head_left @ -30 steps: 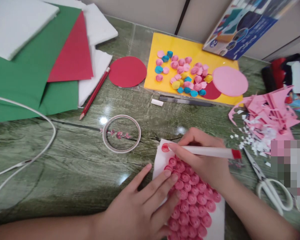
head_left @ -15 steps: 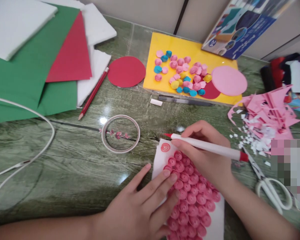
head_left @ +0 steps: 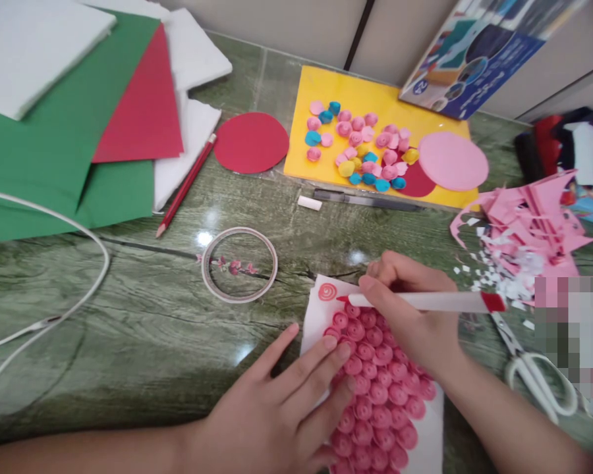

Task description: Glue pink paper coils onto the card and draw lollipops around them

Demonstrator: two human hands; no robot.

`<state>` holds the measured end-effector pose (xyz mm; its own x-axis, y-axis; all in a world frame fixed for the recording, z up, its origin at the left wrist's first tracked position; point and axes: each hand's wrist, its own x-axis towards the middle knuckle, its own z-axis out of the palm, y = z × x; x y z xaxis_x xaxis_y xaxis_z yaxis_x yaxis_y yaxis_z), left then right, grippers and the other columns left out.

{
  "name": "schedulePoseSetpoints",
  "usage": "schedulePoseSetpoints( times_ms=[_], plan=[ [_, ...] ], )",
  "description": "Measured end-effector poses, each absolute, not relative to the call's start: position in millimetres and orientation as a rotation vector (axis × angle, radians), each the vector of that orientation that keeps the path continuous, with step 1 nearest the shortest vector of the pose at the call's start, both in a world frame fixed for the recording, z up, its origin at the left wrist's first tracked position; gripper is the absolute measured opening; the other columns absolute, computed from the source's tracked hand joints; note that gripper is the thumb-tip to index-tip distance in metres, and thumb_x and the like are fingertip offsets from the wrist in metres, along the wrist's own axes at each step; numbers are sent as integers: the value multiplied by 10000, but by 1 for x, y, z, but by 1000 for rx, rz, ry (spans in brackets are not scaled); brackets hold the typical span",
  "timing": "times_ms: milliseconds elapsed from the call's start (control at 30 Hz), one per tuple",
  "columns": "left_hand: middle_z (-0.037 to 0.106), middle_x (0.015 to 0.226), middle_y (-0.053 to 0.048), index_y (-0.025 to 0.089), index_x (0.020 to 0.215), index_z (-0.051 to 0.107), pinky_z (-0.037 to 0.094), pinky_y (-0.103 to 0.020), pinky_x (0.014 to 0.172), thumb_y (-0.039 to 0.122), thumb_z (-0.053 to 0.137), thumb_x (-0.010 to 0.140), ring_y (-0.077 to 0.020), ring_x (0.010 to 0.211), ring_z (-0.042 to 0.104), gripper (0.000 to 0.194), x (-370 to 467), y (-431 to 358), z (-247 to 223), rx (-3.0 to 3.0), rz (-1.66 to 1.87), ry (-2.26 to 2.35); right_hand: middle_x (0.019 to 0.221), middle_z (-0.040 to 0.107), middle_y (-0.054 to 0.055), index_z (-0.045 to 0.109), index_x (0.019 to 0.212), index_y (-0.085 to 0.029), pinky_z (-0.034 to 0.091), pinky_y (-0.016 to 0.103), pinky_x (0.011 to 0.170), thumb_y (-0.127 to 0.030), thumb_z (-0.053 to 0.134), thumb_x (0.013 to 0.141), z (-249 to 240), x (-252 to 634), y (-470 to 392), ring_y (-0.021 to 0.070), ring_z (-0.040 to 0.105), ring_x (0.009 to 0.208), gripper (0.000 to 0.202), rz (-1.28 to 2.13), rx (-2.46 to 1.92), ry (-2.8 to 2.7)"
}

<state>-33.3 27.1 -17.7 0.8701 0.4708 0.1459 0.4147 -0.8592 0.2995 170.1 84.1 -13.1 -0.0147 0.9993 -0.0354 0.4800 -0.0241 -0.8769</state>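
My right hand [head_left: 410,316] is closed round a white felt-tip pen [head_left: 432,301] with a red tip and a red end. The pen's tip is beside a red spiral [head_left: 327,292] drawn at the top left corner of a white sheet [head_left: 427,434]. Rows of pink rolled-paper rosettes [head_left: 378,393] cover much of that sheet. Spread flat, my left hand [head_left: 281,401] rests with its fingertips on the sheet's left side and the rosettes. A small white pen cap [head_left: 310,203] lies farther back on the table.
A tape roll [head_left: 240,264] and a red pencil [head_left: 185,185] lie to the left, near green paper [head_left: 34,171] and a white cable [head_left: 96,283]. Behind is yellow paper [head_left: 306,85] with small rolled pieces. Scissors [head_left: 536,375] and pink scraps [head_left: 528,217] lie to the right.
My right hand has shifted slightly down, and the pen's tip has moved from above the drawn spiral to its right side. The left hand stays in place.
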Motion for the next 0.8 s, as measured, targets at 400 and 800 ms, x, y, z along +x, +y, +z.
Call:
schedulePoseSetpoints(
  times_ms=[400,800],
  plan=[
    [486,1354,-71,194,1249,505,55,-476,1128,455,403,904,-232,1321,324,444,-34,27,-17,2784,296,670,512,306,-57,300,557,-203,269,260,484,-194,543,799,-12,168,86,94,316,494,343,900,-1607,-1545],
    [492,1350,-62,200,1253,504,69,-468,1131,449,398,907,-224,1317,332,439,-34,26,-16,2780,279,677,505,360,-52,333,549,-201,291,255,479,-214,542,802,-9,169,86,94,363,492,328,934,-1616,-1634]
  ],
)
